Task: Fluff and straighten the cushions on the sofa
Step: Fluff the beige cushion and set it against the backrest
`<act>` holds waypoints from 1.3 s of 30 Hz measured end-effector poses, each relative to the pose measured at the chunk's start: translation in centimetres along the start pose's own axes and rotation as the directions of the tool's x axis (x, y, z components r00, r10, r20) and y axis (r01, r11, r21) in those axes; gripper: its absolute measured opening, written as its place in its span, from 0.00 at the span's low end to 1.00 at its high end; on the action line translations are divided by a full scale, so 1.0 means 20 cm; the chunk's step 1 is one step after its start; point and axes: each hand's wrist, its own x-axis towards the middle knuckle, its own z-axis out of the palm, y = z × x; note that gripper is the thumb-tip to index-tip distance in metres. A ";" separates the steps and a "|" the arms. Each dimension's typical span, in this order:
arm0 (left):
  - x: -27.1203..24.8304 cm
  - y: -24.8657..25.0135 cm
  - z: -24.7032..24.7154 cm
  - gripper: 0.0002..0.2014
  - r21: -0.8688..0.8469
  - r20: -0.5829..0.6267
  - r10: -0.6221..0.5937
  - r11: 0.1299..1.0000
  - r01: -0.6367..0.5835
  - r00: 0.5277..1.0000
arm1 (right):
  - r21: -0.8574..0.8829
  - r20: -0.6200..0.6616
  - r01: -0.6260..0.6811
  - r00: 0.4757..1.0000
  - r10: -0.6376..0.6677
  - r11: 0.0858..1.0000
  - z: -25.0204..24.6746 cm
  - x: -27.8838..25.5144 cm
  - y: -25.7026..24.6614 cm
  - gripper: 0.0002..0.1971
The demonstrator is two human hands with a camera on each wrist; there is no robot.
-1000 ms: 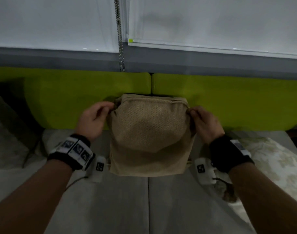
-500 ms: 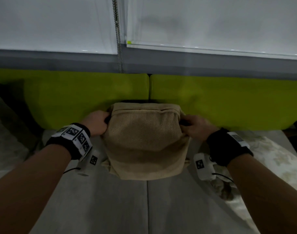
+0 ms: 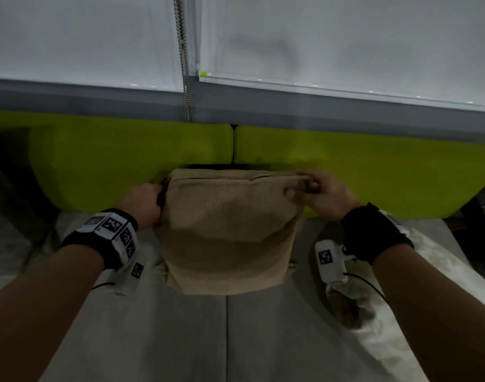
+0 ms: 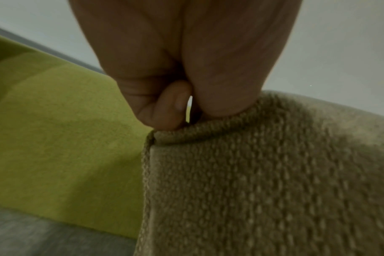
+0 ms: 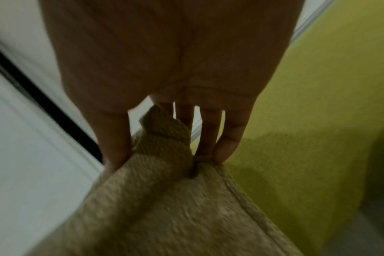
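A tan woven cushion [image 3: 227, 230] stands upright on the grey sofa seat [image 3: 180, 340], leaning toward the lime-green backrest [image 3: 125, 161]. My left hand [image 3: 144, 201] grips its upper left corner; in the left wrist view the curled fingers [image 4: 162, 107] pinch the cushion [image 4: 263, 181] at its seam. My right hand [image 3: 315, 193] pinches the upper right corner, pulling it outward. In the right wrist view the thumb and fingers [image 5: 226, 138] hold a bunched fold of the cushion [image 5: 164, 138].
A pale patterned cushion or throw [image 3: 401, 312] lies on the seat at the right. A bead chain [image 3: 184, 64] hangs in front of white roller blinds [image 3: 346, 37] behind the sofa. A dark armrest area [image 3: 4, 175] is at the far left.
Both hands dropped the cushion lower, then shifted grip to its top corners. The right hand now pulls the upper right corner outward, widening the top edge.
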 end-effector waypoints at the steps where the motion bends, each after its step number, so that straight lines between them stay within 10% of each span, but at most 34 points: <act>1: 0.00 0.00 0.00 0.07 0.021 0.002 -0.030 0.999 0.030 1.000 | -0.127 0.057 0.031 0.998 -0.024 0.991 0.00 0.01 0.01 0.27; 8: -0.01 -0.01 -0.04 0.15 0.191 0.012 -0.153 0.971 0.148 0.988 | 0.188 -0.396 0.178 0.914 -0.091 0.966 -0.16 0.04 0.10 0.11; 14: -0.04 -0.05 0.02 0.13 0.313 0.010 -0.151 0.939 0.140 0.989 | 0.190 -0.082 0.262 0.965 -0.251 0.946 -0.12 0.00 0.14 0.23; 17: -0.06 -0.04 -0.03 0.15 0.274 0.039 -0.082 0.959 0.068 0.996 | 0.294 -0.227 0.309 0.942 -0.247 0.905 -0.14 0.04 0.18 0.09; 23: -0.07 0.01 -0.14 0.18 0.093 0.049 0.078 0.992 -0.082 0.996 | 0.487 -0.403 0.303 0.910 -0.097 0.819 -0.10 0.08 0.26 0.21; 32: -0.07 0.02 -0.17 0.14 0.477 0.077 -0.020 0.878 -0.019 0.997 | 0.521 -0.370 0.279 0.926 -0.081 0.807 -0.07 0.07 0.22 0.06; 37: -0.08 0.01 -0.11 0.14 0.008 -0.056 -0.165 0.986 0.165 0.985 | 0.478 -0.412 0.275 0.909 -0.063 0.834 -0.09 0.06 0.27 0.14; 39: -0.08 -0.04 -0.10 0.15 -0.355 -0.208 -0.334 0.902 0.247 0.919 | 0.500 -0.451 0.252 0.892 0.001 0.828 -0.10 0.05 0.31 0.22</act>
